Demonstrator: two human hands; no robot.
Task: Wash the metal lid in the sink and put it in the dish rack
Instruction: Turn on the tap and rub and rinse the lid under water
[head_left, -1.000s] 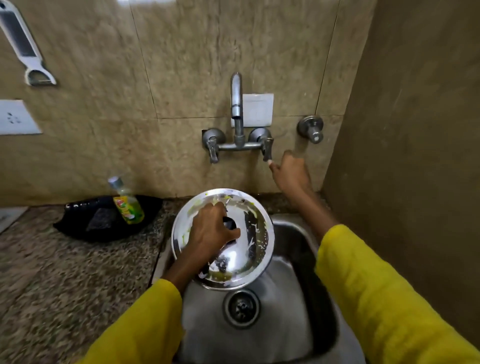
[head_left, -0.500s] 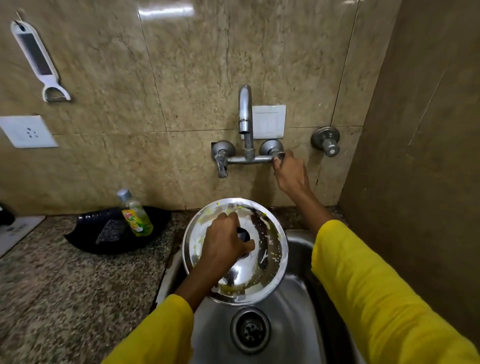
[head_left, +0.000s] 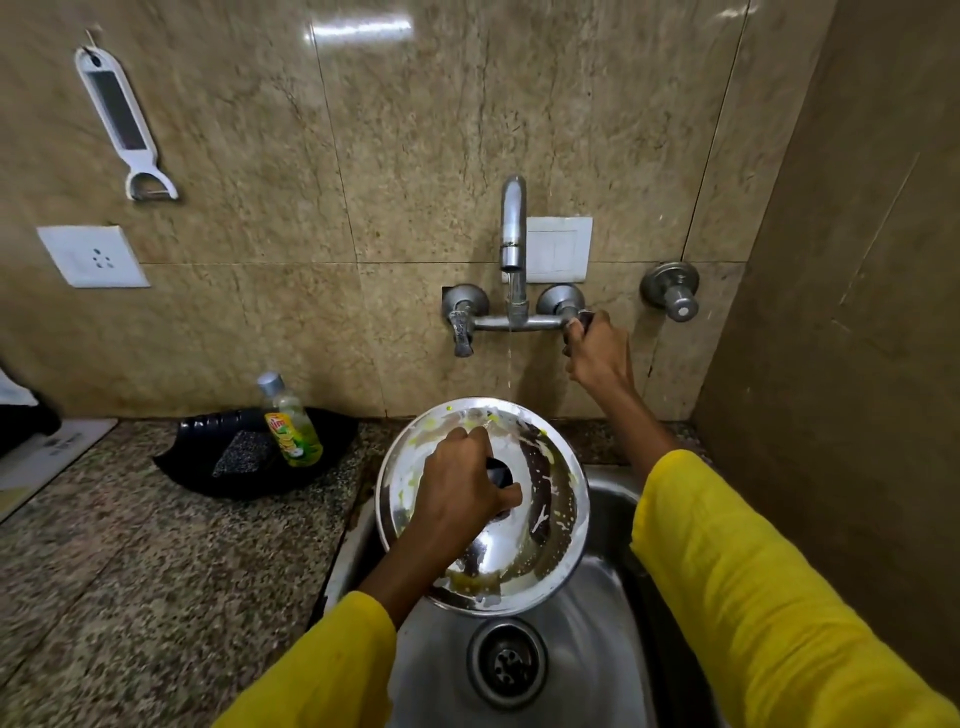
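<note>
While the left hand (head_left: 457, 488) closes around the black knob of the round, food-streaked metal lid (head_left: 550, 499), holding it tilted above the stainless steel sink (head_left: 597, 649), the right hand (head_left: 597, 353) grips the right lever of the wall-mounted chrome tap (head_left: 513, 228). A thin stream of water (head_left: 511, 358) falls toward the lid's far rim. Judged stage: rinsing barely begun; residue remains. Scrubbing, with the green dish-soap bottle (head_left: 290, 426) and dark scouring pad (head_left: 241, 453) on the counter, and racking are left; no dish rack is visible.
</note>
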